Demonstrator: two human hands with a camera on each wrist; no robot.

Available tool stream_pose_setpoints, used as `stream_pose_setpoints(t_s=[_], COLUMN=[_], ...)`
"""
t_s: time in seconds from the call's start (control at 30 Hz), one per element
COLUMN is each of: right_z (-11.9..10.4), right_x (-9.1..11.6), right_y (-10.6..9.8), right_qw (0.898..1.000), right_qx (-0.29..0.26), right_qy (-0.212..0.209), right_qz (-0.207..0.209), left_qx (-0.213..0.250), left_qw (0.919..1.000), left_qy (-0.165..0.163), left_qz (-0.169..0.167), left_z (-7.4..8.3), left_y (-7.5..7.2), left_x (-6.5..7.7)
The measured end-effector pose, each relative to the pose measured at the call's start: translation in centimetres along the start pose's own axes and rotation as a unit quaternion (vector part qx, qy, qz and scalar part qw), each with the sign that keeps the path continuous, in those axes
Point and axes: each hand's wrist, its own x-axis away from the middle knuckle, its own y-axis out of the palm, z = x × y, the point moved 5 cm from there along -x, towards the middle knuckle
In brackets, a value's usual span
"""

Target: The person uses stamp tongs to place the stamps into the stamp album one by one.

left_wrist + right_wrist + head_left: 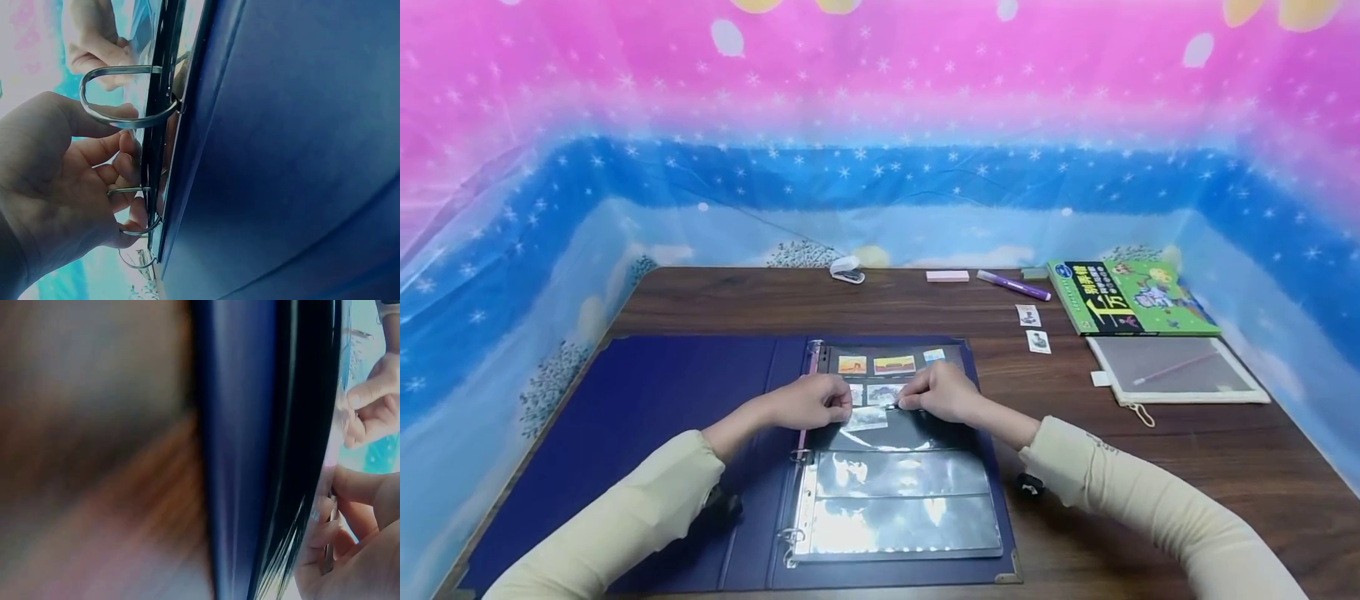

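A blue ring binder album (685, 400) lies spread on the table, a page of clear pockets (902, 475) on its right side. Several stamps (894, 365) sit in the upper rows, and a pale stamp (867, 419) lies lower, between the hands. With bent fingers, my left hand (808, 402) pinches the clear pocket edge beside this stamp; its fingertips are partly hidden. My right hand (946, 392) is at the pocket's other end, holding a slim metal tool (329, 550) that looks like tweezers. Metal rings (128, 125) stand beside my left hand (62, 181) in the left wrist view.
Two loose stamps (1027, 315) lie right of the album. Behind are a stapler-like white object (847, 269), a pink block (947, 276) and a purple marker (1013, 285). A green book (1135, 297) and a mesh zip pouch (1180, 371) lie at the right.
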Motion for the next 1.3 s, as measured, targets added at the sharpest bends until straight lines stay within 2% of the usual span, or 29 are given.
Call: stream_pose_setpoints(t_s=[0.17,0.33,0.47,0.67,0.8,0.93,1.0,1.1,1.2,1.3], right_z=[-0.3,-0.6,-0.8,-1.5,-1.6,-1.4,-1.3,-0.9,0.1,1.8], right_x=[-0.1,-0.5,-0.8,-1.1,-1.2,-1.2,-1.2,-1.2,-1.1,-1.0], right_y=[0.4,0.9,1.3,1.6,1.6,1.2,0.7,-0.6,-2.3,-4.3], right_qw=[1.000,0.997,0.994,0.990,0.989,0.988,0.989,0.990,0.991,0.993], right_qx=[-0.005,-0.028,-0.038,-0.008,0.000,0.004,0.007,0.012,0.002,-0.012], right_qy=[-0.019,-0.051,-0.074,-0.122,-0.128,-0.129,-0.130,-0.134,-0.133,-0.108], right_qz=[-0.024,-0.054,-0.064,-0.064,-0.071,-0.083,-0.075,-0.040,0.002,0.041], left_qx=[0.017,0.015,0.013,-0.002,-0.013,-0.038,-0.058,-0.086,-0.093,-0.093], left_qw=[0.9998,0.9998,0.9998,1.0000,0.9999,0.9988,0.9971,0.9938,0.9927,0.9927], left_qy=[-0.002,-0.010,-0.006,-0.003,-0.002,0.011,0.018,0.029,0.023,0.017], left_qz=[-0.009,-0.009,-0.010,-0.007,0.002,0.028,0.045,0.064,0.072,0.075], left_z=[0.2,0.1,0.2,0.3,0.3,0.3,0.3,0.3,0.3,0.2], left_y=[-0.1,-0.2,-0.2,-0.2,-0.1,0.1,0.2,0.3,0.3,0.4], left_x=[-0.1,0.0,0.0,0.0,0.0,-0.1,-0.1,-0.1,-0.1,0.1])
